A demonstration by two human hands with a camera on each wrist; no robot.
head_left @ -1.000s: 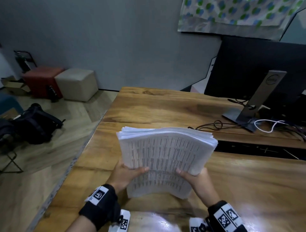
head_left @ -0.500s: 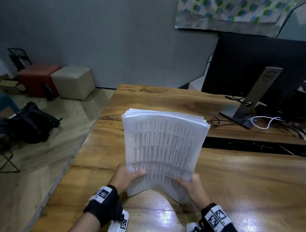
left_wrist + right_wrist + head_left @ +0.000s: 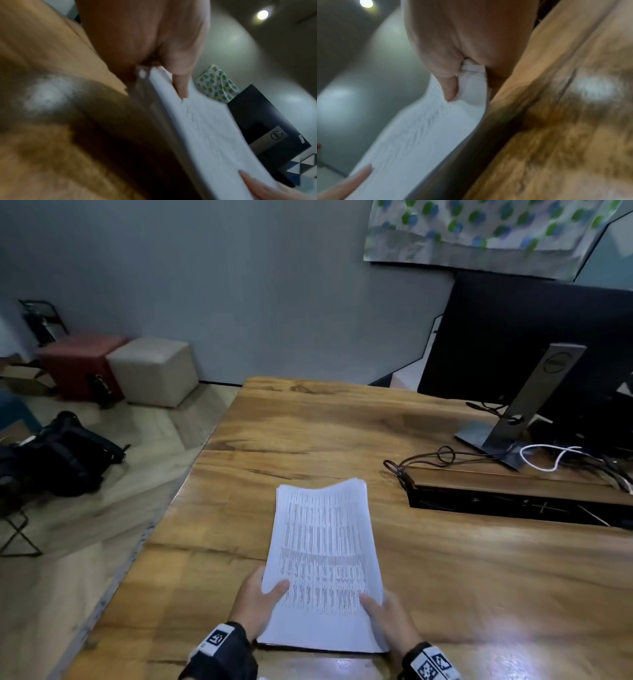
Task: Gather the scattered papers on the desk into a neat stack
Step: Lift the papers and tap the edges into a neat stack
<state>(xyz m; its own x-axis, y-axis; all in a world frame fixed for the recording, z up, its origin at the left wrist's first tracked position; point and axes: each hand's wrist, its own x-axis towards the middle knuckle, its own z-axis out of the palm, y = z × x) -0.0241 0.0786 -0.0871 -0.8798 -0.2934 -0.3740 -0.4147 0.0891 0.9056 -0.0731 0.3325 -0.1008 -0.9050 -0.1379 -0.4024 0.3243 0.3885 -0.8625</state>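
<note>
A thick stack of printed white papers (image 3: pixel 323 556) lies nearly flat, just above the wooden desk (image 3: pixel 479 577), its near edge low by the desk's front. My left hand (image 3: pixel 263 599) grips the stack's left side, thumb on top and fingers underneath. My right hand (image 3: pixel 380 611) grips the right side the same way. In the left wrist view the thumb presses the top sheet of the stack (image 3: pixel 205 128). The right wrist view shows my thumb pinching the stack (image 3: pixel 423 128) at its edge. Both wrist views are blurred.
A black monitor on a grey stand (image 3: pixel 534 392) occupies the back right, with cables (image 3: pixel 445 457) and a dark cable slot (image 3: pixel 513 505) before it. The desk's left edge drops to the floor, where a black bag (image 3: pixel 65 453) and two cube stools (image 3: pixel 150 369) sit.
The stack stood upright in both hands, its top edge bowed; both hands have tipped it forward and lowered it almost flat toward the desk.
</note>
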